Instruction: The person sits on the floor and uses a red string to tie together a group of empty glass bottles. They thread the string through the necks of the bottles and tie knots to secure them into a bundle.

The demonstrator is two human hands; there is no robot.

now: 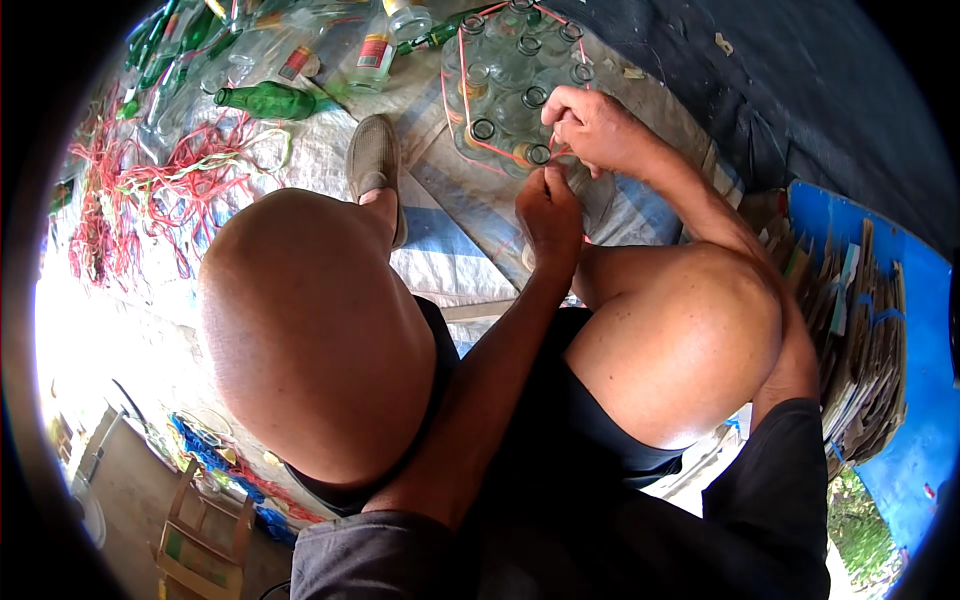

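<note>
Clear glass bottles [506, 101] stand upright in a tight cluster, their open mouths facing up. A pink plastic string [495, 147] loops around the group. At the cluster's near right edge, my left hand [551, 214] has thumb and finger pinched together on the string. Just above it, my right hand [600, 133] bends over the bottles, its curled fingers also on the string. The exact grip points and the string's ends are mostly hidden by the fingers.
Green bottles [266, 100] and clear labelled bottles [373, 56] lie at the upper left. Tangled red string [187, 169] spreads over the woven tarp [450, 247]. Flattened cardboard [862, 352] is stacked by a blue panel [922, 360]. A wooden chair [202, 540] is at lower left.
</note>
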